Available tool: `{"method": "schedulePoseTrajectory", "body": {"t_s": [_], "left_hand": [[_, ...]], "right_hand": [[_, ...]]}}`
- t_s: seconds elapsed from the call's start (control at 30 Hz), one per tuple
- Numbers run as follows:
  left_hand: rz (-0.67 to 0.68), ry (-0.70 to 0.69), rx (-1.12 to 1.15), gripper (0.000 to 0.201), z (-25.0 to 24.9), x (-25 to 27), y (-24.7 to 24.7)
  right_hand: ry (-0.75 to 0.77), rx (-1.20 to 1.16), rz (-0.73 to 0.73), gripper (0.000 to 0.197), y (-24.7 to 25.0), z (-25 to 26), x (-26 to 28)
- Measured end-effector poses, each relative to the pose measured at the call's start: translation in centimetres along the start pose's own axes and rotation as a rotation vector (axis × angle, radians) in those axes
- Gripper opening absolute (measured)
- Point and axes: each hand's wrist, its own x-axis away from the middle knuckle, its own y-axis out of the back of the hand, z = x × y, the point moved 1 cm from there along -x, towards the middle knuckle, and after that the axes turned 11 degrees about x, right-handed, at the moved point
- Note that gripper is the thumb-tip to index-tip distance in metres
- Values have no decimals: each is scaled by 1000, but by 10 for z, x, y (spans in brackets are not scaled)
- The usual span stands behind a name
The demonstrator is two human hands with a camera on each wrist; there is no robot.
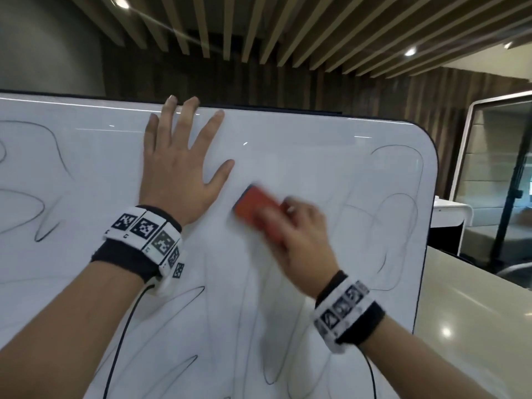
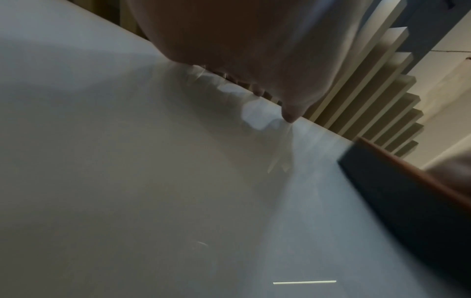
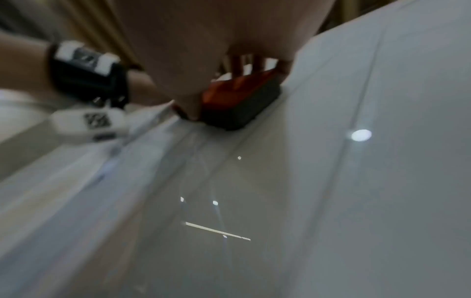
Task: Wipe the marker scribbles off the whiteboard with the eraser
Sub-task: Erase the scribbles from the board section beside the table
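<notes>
Whiteboard (image 1: 288, 156) stands upright, rounded upper right corner in view. Left hand (image 1: 178, 168) lies flat on it near the top edge, fingers spread and straight, the longest fingertips reaching the edge. Right hand (image 1: 299, 234) grips the eraser (image 1: 253, 210) with fingers and thumb curled round its red back; both blurred. The right wrist view shows the eraser's dark pad face touching the board. Eraser sits just right of the left hand's thumb, in the upper middle of the board. Marker scribbles (image 1: 397, 220) loop along the right edge, the left side and the lower part. Coded wristbands (image 1: 144, 228) on both wrists.
</notes>
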Motion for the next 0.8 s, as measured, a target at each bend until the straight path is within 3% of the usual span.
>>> {"method": "schedulePoseTrajectory", "body": {"t_s": [0.07, 0.13, 0.27, 0.33, 0.4, 0.5, 0.57, 0.63, 0.8], "left_hand": [[5, 9, -3, 67, -1, 0, 0], [-1, 11, -11, 67, -1, 0, 0], [4, 12, -13, 67, -1, 0, 0], [2, 13, -14, 67, -2, 1, -1], [3, 14, -10, 67, -4, 0, -2], [7, 14, -8, 67, -5, -1, -1], [6, 14, -2, 67, -4, -1, 0], [-3, 19, 6, 67, -4, -1, 2], [-21, 69, 16, 65, -14, -1, 3]], "right_hand": [[223, -2, 102, 38, 0, 3, 10], [220, -5, 62, 38, 8, -24, -9], [-334, -65, -142, 52, 30, -94, -50], [-521, -78, -169, 53, 27, -94, -48], [-402, -63, -152, 50, 18, -61, -30], [66, -11, 24, 40, 2, -7, 17], [198, 27, 63, 38, 7, -19, 20], [37, 14, -25, 42, 19, -55, 1], [-725, -51, -214, 55, 61, -168, -43]]}}
